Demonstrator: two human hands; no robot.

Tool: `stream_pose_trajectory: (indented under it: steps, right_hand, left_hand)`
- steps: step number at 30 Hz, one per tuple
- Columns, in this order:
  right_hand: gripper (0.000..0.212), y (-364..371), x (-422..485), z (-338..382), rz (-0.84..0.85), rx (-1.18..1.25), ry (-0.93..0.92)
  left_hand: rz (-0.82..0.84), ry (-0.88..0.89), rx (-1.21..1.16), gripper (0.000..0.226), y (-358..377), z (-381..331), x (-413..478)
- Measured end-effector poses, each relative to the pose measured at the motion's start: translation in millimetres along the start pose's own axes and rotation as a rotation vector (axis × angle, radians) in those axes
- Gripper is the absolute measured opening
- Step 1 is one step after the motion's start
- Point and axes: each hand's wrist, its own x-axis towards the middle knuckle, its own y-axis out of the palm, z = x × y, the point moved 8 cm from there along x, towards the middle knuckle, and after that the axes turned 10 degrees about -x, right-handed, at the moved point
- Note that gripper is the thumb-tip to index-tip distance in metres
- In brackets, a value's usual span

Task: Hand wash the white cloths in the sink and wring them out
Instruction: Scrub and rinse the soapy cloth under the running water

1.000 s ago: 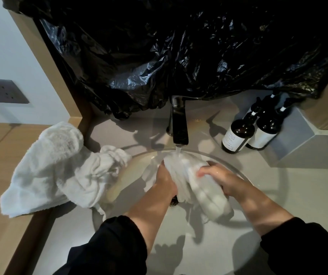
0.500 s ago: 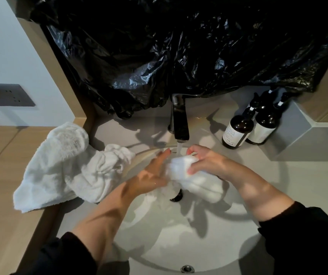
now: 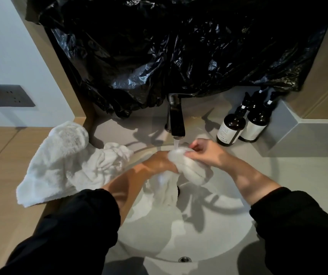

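Observation:
A wet white cloth (image 3: 189, 169) is bunched over the round sink (image 3: 208, 225), directly under the water running from the dark faucet (image 3: 176, 120). My left hand (image 3: 159, 161) grips the cloth from the left side, its fingers closed into the fabric. My right hand (image 3: 205, 152) pinches the cloth's top from the right, just beside the stream. A loose end of the cloth hangs down toward the drain. More white cloths (image 3: 69, 161) lie piled on the counter at the sink's left rim.
Two dark pump bottles (image 3: 242, 124) stand on the counter to the right of the faucet. A black plastic sheet (image 3: 179, 46) covers the wall behind. A wooden ledge (image 3: 0, 175) runs along the left, with a wall socket (image 3: 8, 95) above it.
My left hand, open and flat half a second ago, has closed back onto the cloth. The cloth has bunched tighter under the stream, and my right hand shifted slightly up and right.

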Motion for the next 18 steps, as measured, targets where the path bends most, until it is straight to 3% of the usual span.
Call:
stream_pose_trajectory:
  steps: [4, 8, 10, 12, 13, 16, 18]
  right_hand:
    - [0.022, -7.0, -10.3, -6.2, -0.083, -0.166, 0.042]
    - [0.013, -64.4, -45.9, 68.3, -0.608, -0.490, -0.336]
    - [0.010, -76.3, -52.6, 98.7, -0.731, -0.567, -0.481]
    - [0.009, -75.4, -40.5, 111.5, -0.664, -0.663, -0.491]
    - [0.008, -73.7, -34.3, 115.1, -0.616, -0.705, -0.465]
    - [0.009, -69.3, -20.3, 114.4, -0.517, -0.812, -0.399]
    - [0.009, -67.3, -18.4, 114.8, -0.494, -0.856, -0.382]
  left_hand:
    - [-0.076, -0.215, -0.184, 0.027, -8.0, 12.1, 0.9]
    - [-0.150, -0.388, -0.416, 0.013, -12.2, 22.2, -12.9]
    - [-0.203, -0.421, -0.562, 0.031, -15.3, 31.2, -13.1]
    - [-0.275, -0.484, -0.702, 0.065, -17.1, 46.2, -11.7]
    - [-0.287, -0.509, -0.776, 0.065, -16.9, 54.3, -8.3]
    - [-0.293, -0.519, -0.833, 0.023, -8.4, 42.9, -24.2]
    - [-0.234, -0.514, -0.846, 0.020, 0.6, 36.1, -27.4]
